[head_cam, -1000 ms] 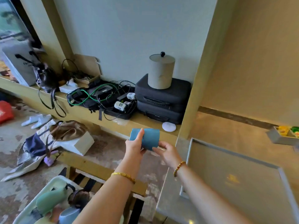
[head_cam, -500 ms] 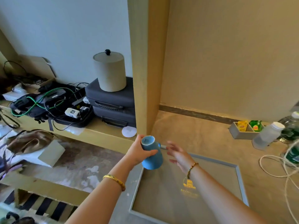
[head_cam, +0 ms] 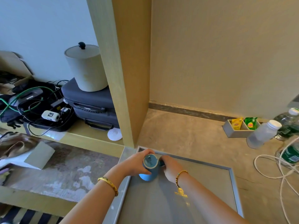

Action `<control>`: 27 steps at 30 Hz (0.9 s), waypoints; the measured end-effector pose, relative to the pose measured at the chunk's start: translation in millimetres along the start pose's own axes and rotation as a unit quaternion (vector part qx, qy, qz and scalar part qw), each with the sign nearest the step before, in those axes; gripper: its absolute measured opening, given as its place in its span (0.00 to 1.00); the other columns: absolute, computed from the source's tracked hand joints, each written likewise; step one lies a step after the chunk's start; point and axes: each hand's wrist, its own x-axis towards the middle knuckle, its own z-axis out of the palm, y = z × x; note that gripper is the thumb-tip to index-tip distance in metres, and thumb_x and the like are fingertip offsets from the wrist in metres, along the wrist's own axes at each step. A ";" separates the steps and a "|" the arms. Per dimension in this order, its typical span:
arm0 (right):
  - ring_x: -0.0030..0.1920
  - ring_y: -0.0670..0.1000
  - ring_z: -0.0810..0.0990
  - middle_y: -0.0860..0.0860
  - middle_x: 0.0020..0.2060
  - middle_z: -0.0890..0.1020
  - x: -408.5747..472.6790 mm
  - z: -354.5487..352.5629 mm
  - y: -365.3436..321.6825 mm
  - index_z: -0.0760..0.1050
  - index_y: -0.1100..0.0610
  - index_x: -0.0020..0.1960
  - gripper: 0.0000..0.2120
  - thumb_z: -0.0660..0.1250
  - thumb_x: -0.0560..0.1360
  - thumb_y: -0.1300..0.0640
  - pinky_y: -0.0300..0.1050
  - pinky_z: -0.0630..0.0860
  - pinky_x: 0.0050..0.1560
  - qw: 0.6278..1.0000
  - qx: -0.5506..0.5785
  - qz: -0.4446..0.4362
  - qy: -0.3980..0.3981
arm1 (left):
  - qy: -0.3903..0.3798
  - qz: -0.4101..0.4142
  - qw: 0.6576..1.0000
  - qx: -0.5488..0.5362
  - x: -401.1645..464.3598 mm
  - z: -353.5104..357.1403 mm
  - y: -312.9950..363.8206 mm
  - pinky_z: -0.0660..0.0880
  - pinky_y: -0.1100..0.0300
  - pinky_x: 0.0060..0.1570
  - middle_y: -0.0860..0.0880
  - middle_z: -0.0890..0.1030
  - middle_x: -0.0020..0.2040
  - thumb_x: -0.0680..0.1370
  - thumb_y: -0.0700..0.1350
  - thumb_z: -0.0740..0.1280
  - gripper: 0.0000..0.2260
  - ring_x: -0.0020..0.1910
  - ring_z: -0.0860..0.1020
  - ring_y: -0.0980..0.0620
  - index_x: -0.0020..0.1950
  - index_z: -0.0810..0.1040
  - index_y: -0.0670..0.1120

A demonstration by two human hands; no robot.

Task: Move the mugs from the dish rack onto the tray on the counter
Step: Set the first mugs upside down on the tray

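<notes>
A blue mug (head_cam: 149, 168) is upside down, its base facing up, at the far left corner of the grey framed tray (head_cam: 233, 188) on the counter. My left hand (head_cam: 136, 163) wraps the mug's left side. My right hand (head_cam: 169, 167) grips it on the right, where the dark handle sticks out. Whether the mug's rim touches the tray floor I cannot tell. The dish rack is out of view.
A wooden post (head_cam: 127, 70) rises just behind the tray's corner. On the counter to the right are a tea-bag box (head_cam: 241, 128), a white-capped plastic bottle (head_cam: 263, 134), green water bottles (head_cam: 289, 152) and a white cable (head_cam: 275, 172). A lidded canister (head_cam: 86, 68) stands on dark cases at left.
Both hands carried the mug from over the floor gap to the tray's far left corner. The mug was turned from mouth-up to base-up, and my right hand closed on it.
</notes>
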 end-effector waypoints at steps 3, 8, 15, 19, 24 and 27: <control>0.54 0.58 0.77 0.57 0.54 0.79 5.1 3.8 -1.1 0.72 0.58 0.54 0.08 0.59 0.76 0.60 0.44 0.70 0.52 0.999 -0.011 0.032 0.006 | -0.012 -0.004 0.999 0.033 3.3 0.0 -5.4 0.71 0.60 0.59 0.52 0.75 0.59 0.68 0.41 0.73 0.27 0.57 0.73 0.54 0.63 0.67 0.52; 0.55 0.58 0.77 0.59 0.53 0.80 14.2 5.7 -3.5 0.74 0.62 0.55 0.10 0.62 0.77 0.58 0.43 0.68 0.47 0.998 -0.002 0.055 0.008 | 0.011 -0.002 0.996 0.093 11.1 -3.8 -9.7 0.66 0.65 0.59 0.51 0.73 0.64 0.70 0.41 0.71 0.28 0.62 0.71 0.52 0.68 0.66 0.52; 0.51 0.58 0.78 0.58 0.50 0.81 21.3 14.3 -8.3 0.75 0.60 0.54 0.11 0.63 0.76 0.54 0.43 0.68 0.43 0.994 0.047 0.077 0.058 | 0.065 -0.027 0.986 0.151 23.2 -4.6 -10.9 0.69 0.56 0.63 0.48 0.65 0.67 0.73 0.45 0.69 0.29 0.65 0.67 0.47 0.71 0.62 0.53; 0.51 0.58 0.78 0.58 0.50 0.81 26.1 12.9 -7.3 0.75 0.61 0.54 0.11 0.64 0.76 0.55 0.44 0.71 0.46 0.991 0.073 0.083 0.072 | 0.079 -0.024 0.986 0.145 26.2 -6.2 -12.9 0.69 0.56 0.62 0.49 0.66 0.67 0.73 0.45 0.69 0.29 0.64 0.69 0.47 0.71 0.63 0.53; 0.53 0.57 0.78 0.56 0.51 0.81 24.1 18.5 -3.6 0.75 0.59 0.54 0.11 0.64 0.76 0.54 0.42 0.69 0.45 0.990 0.074 0.066 0.098 | 0.073 -0.010 0.990 0.124 26.5 -6.4 -13.8 0.67 0.58 0.64 0.50 0.66 0.68 0.73 0.44 0.70 0.29 0.65 0.68 0.48 0.71 0.63 0.52; 0.51 0.58 0.79 0.57 0.49 0.82 22.8 21.0 -0.5 0.75 0.60 0.52 0.10 0.64 0.76 0.55 0.42 0.69 0.44 0.989 0.081 0.060 0.105 | 0.077 -0.008 0.990 0.116 25.2 -4.9 -14.5 0.66 0.60 0.63 0.49 0.66 0.68 0.73 0.43 0.70 0.29 0.65 0.68 0.49 0.72 0.63 0.51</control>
